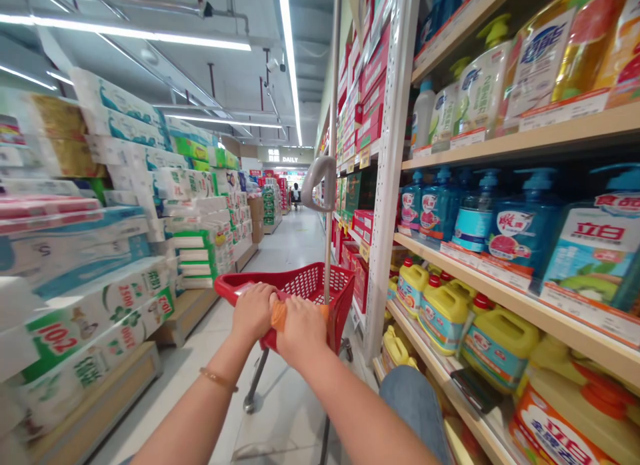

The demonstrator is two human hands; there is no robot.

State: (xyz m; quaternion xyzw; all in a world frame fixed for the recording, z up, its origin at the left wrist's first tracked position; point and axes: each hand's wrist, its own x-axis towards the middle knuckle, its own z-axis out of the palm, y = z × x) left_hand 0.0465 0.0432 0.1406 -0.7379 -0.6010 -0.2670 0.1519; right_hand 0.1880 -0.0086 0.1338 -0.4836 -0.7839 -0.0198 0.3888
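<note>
Both hands rest on the near end of a red shopping cart [320, 281] in the lower middle of the head view. My left hand [254, 311] is wrapped over the cart's red handle, a bracelet on its wrist. Just right of it, my right hand [301, 328] closes round the handle too, beside an orange piece [278, 315] that shows between the hands. A pale pole [329, 245] with a grey loop handle [321, 183] rises upright from the cart. Perforated walls of the cart basket are visible beyond my fingers.
Shelves [505, 143] of dish soap and yellow jugs [500, 341] line the right side, close to a knee in jeans [415, 408]. Stacked tissue packs [100, 331] stand on low platforms at left. A tiled aisle [295, 235] runs ahead, with a distant person [295, 193].
</note>
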